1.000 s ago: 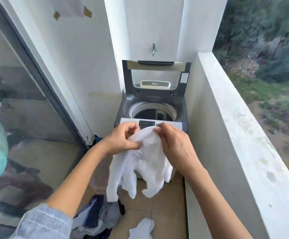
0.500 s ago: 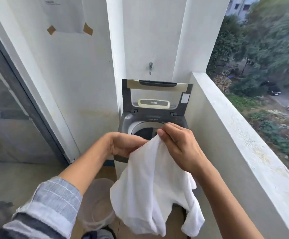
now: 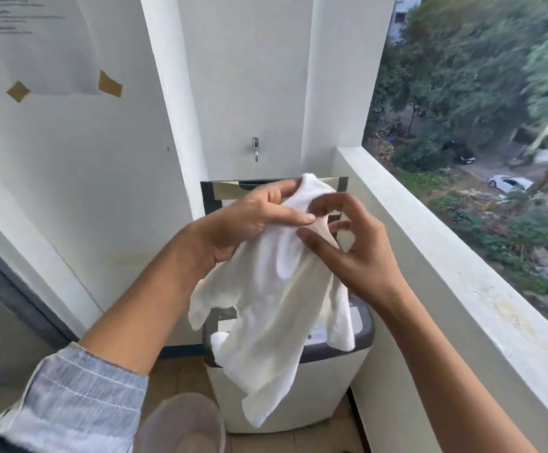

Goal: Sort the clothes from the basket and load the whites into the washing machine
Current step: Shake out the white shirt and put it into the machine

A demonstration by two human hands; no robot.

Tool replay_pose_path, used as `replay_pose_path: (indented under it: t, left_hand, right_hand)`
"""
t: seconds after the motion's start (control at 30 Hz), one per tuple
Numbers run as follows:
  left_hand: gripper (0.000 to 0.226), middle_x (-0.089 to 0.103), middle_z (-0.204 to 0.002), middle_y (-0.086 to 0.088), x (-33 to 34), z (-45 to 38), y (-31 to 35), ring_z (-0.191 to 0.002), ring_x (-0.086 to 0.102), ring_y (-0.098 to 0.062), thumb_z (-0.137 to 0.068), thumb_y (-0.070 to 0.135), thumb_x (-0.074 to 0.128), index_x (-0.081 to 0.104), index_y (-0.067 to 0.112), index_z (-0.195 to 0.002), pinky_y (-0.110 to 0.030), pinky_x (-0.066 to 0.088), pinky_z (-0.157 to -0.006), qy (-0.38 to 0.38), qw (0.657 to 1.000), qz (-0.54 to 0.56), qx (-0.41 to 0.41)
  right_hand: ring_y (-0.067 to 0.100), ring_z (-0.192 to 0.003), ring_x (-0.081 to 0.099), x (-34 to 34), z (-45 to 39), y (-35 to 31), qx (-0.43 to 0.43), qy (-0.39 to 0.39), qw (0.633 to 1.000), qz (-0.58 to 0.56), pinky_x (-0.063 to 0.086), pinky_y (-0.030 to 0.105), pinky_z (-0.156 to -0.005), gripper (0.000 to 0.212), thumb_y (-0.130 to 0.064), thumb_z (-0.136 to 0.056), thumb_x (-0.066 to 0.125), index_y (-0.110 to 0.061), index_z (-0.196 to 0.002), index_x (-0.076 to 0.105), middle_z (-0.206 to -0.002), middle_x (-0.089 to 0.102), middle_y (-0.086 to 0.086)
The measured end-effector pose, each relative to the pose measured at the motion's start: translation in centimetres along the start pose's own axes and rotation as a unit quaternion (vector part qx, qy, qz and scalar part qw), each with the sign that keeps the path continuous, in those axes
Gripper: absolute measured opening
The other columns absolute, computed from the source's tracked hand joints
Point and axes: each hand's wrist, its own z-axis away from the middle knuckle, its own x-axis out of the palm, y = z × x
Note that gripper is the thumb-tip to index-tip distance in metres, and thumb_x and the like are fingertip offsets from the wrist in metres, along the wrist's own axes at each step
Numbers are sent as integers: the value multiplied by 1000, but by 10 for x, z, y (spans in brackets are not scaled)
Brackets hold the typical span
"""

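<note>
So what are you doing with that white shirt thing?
A person is standing in front of a washing machine on a balcony, holding up a white garment. The left hand grips its top edge, and the right hand pinches the cloth next to it. The garment hangs down over the machine, whose lid is up. It has not gone in yet. A clear plastic basket sits on the floor beside the machine.

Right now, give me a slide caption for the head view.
Left hand and right hand hold a white garment above the open washing machine on a balcony.
</note>
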Motion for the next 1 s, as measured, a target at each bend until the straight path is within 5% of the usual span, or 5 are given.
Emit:
replay_pose_path:
  t: [0.17, 0.23, 0.4, 0.63, 1.0]
  left_hand:
    - [42, 71, -133, -8, -17, -54, -2, -126, 66, -26, -100, -5, 59, 63, 13, -138, -45, 49, -112, 97, 970, -222, 9]
    - [39, 76, -119, -4, -17, -78, -3, -115, 70, -27, -94, -2, 63, 70, 20, -126, -52, 51, -105, 114, 935, -335, -6]
    - [29, 71, -72, 7, -31, -124, 6, -64, 64, -13, -75, 18, 83, 66, 31, -94, -33, 47, -61, 207, 876, -436, 8]
    - [56, 61, -82, 7, -92, -147, 13, -85, 64, -21, -66, 63, 87, 63, 21, -93, -30, 37, -56, 245, 697, -623, -258]
    - [53, 59, -86, -5, -175, -174, 17, -80, 56, -13, -62, 29, 101, 62, -3, -78, -32, 42, -74, 359, 886, -291, 24]
  right_hand:
    - [7, -133, 50, -4, -69, 59, -7, 67, 997, 47, 49, 36, -107, 88, -24, -74, 91, -19, -145, 39, -139, 49, -7]
    - [6, -139, 49, -18, -105, 84, 19, -52, 998, -7, 47, 34, -109, 99, -13, -72, 92, -22, -153, 36, -147, 50, -5]
    - [5, -76, 56, -37, -171, 129, 96, -311, 936, -132, 45, 25, -68, 18, -3, -89, 80, -3, -106, 75, -83, 63, -4]
    - [3, -78, 64, -51, -235, 128, -103, -143, 983, -55, 47, 21, -63, 23, -7, -80, 68, -24, -92, 79, -84, 72, -2]
    - [-1, -103, 72, -84, -296, 117, -131, 37, 991, -1, 61, 35, -86, 32, -14, -85, 70, -29, -112, 79, -104, 78, -16]
